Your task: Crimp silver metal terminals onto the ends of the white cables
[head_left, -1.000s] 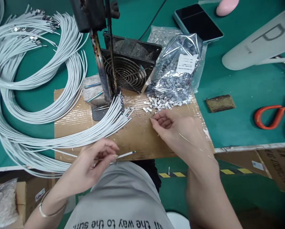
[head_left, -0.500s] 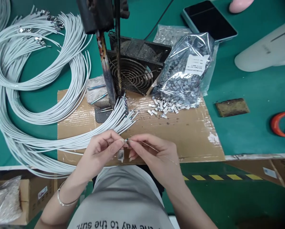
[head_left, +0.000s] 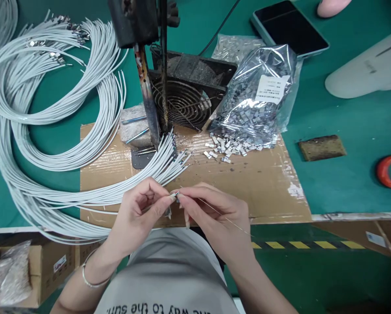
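My left hand point(head_left: 145, 211) is closed in a pinch on the stripped end of a white cable point(head_left: 173, 194). Facing it, my right hand point(head_left: 221, 218) pinches a small metal connector point(head_left: 177, 197) against that end; the fingertips hide how far they fit together. A thin solder-like wire point(head_left: 236, 225) runs through the fingers of the right hand and sticks out behind it. Just beyond the left hand lies a bundle of white cables point(head_left: 117, 197), its coloured wire ends point(head_left: 184, 160) fanned out on the cardboard point(head_left: 264, 192). Several loose metal connectors point(head_left: 228, 146) are piled farther back.
A soldering iron point(head_left: 147, 93) on a stand points down behind the cable ends, beside a black fan point(head_left: 182, 102). A plastic bag of connectors point(head_left: 248, 104) is at the back right. A sponge point(head_left: 322, 147), orange-red handle point(head_left: 383, 171) and phone-like device point(head_left: 290, 26) lie on the right.
Both hands have shifted slightly, and the small metal connector now shows at the right fingertips, meeting the cable end. The whole view has drifted a little to the right.
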Tool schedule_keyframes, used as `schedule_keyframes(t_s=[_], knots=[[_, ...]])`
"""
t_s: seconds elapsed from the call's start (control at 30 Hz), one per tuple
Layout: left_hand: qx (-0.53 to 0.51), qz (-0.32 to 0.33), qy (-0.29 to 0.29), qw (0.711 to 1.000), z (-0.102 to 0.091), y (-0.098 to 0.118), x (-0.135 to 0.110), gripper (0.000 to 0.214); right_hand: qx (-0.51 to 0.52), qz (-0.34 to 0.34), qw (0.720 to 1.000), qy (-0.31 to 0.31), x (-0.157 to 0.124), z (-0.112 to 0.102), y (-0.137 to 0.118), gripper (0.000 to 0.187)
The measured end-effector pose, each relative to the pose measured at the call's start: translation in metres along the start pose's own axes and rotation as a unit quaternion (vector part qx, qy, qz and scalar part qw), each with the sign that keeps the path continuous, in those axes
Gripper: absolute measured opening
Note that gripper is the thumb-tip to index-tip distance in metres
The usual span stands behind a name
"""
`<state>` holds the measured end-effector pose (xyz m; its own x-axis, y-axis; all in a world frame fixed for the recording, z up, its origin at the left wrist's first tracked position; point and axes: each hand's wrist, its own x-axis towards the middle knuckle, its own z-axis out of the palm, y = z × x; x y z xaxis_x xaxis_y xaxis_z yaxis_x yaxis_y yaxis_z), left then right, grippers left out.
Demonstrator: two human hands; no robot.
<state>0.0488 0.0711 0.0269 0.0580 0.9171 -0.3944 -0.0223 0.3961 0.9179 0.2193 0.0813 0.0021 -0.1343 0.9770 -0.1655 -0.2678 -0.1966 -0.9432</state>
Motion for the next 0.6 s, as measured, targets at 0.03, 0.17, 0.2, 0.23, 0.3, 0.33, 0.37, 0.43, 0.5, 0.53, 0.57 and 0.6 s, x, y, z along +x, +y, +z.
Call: schedule_keyframes(t_s=[0.03,0.17,0.2,0.23,0.3,0.33,0.37,0.43,0.5,0.53,0.57,0.6], knots=[[0.001,0.002,0.002,1.000,0.000,0.000,0.000,0.022,0.004,0.002,1.000,-0.002,0.000,0.000,0.000,0.024],[0.002,0.006,0.005,1.000,0.000,-0.001,-0.002,0.020,0.045,0.037,0.998,-0.022,0.002,-0.002,0.004,0.021],[0.005,0.008,0.003,1.000,0.000,-0.001,-0.002,0.020,0.064,0.049,0.996,-0.029,0.002,-0.003,0.005,0.019],[0.009,0.010,0.002,1.000,0.000,-0.001,-0.003,0.019,0.083,0.061,0.994,-0.037,0.003,-0.005,0.006,0.017],[0.017,0.012,0.000,1.000,-0.001,-0.001,-0.004,0.020,0.101,0.089,0.990,-0.051,0.005,-0.008,0.005,0.010],[0.022,0.010,-0.001,1.000,-0.001,-0.001,-0.005,0.022,0.096,0.104,0.988,-0.060,0.006,-0.009,0.003,0.007],[0.027,0.005,-0.004,1.000,-0.001,0.000,-0.005,0.023,0.082,0.116,0.987,-0.068,0.006,-0.011,0.001,0.005],[0.041,-0.011,-0.014,0.999,-0.001,0.001,-0.006,0.026,0.037,0.131,0.987,-0.084,0.008,-0.014,-0.004,0.009],[0.060,-0.028,-0.027,0.997,-0.002,0.003,-0.007,0.026,-0.003,0.118,0.989,-0.090,0.009,-0.015,-0.008,0.009],[0.067,-0.034,-0.032,0.997,-0.003,0.004,-0.007,0.025,-0.020,0.104,0.990,-0.091,0.010,-0.016,-0.010,0.009],[0.074,-0.039,-0.034,0.996,-0.004,0.005,-0.007,0.025,-0.032,0.089,0.991,-0.092,0.011,-0.016,-0.011,0.008],[0.079,-0.043,-0.035,0.995,-0.004,0.006,-0.007,0.024,-0.041,0.077,0.991,-0.097,0.012,-0.016,-0.013,0.009]])
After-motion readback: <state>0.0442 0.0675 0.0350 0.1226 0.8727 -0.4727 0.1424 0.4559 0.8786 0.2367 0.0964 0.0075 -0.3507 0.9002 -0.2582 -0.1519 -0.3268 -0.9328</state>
